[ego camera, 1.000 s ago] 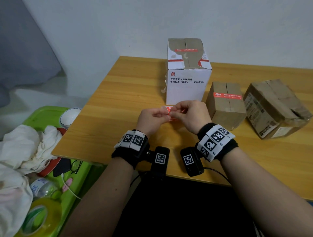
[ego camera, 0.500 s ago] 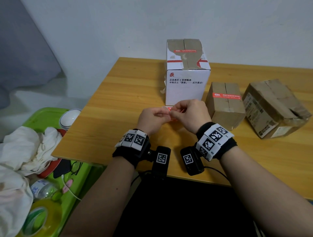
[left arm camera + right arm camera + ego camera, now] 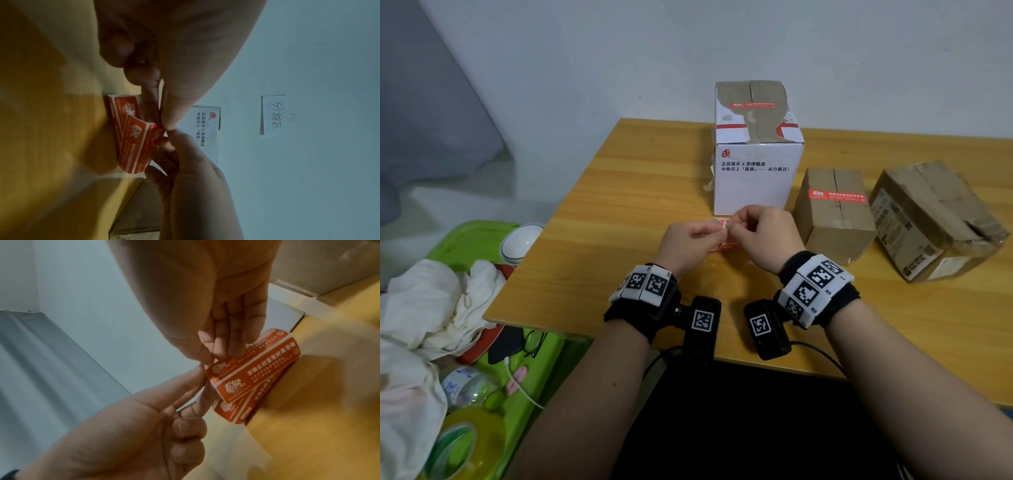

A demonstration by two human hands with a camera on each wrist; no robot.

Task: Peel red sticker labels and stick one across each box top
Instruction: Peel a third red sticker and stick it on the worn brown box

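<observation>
Sticker sheet (image 3: 255,371), red labels with white print, held just above the wooden surface (image 3: 619,212) in front of the white box (image 3: 755,178); long axis runs left-right in the head view, near corner curled up; left hand (image 3: 690,241) and right hand (image 3: 763,236) both pinch that corner, fingertips meeting; white box and small brown box (image 3: 832,219) each carry a red label across the top; larger brown box (image 3: 935,219) lies tilted to the right, none visible on it.

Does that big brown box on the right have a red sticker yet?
Not yet: big brown box shows no red sticker on its visible faces.
</observation>
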